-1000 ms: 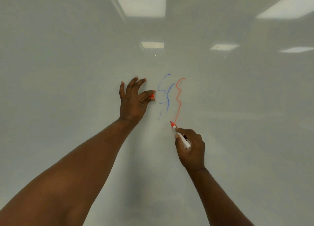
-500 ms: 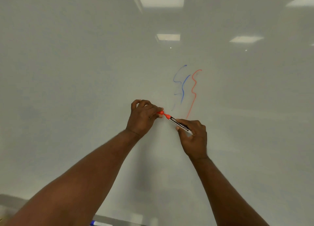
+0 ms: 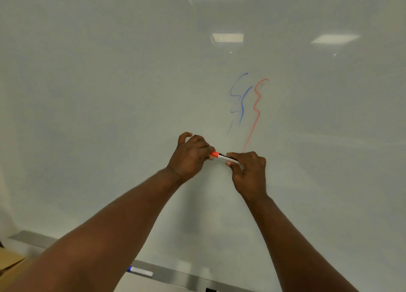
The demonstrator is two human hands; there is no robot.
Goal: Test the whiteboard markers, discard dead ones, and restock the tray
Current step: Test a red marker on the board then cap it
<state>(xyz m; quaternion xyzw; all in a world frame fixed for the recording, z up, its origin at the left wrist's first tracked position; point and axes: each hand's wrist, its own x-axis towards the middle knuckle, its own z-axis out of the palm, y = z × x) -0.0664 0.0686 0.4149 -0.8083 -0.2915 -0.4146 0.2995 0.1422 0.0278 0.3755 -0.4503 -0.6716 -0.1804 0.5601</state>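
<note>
Head view shows the red marker held level in the air just in front of the whiteboard, near the middle of the frame and below the test strokes. Its white barrel carries a black printed label, and its orange-red end points to the person's left. The left hand pinches that orange-red end between thumb and curled fingers, with the little finger lifted clear. Whether the cap is pushed fully home cannot be told, since the fingers cover the tip. The right hand is wrapped round the other end of the barrel, thumb underneath and fingers curled over the top. Both forearms reach up from the bottom corners of the frame.

Above and to the right of the hands, a wavy red line runs down the board, its lower tail ending just above the marker. Beside it on the left are two wavy blue lines, the left one fainter. Ceiling lights reflect in the glossy board. Along the board's lower edge runs a metal tray, and a blue marker lies in it, next to the left forearm. Brown cardboard shows at the lower left corner.
</note>
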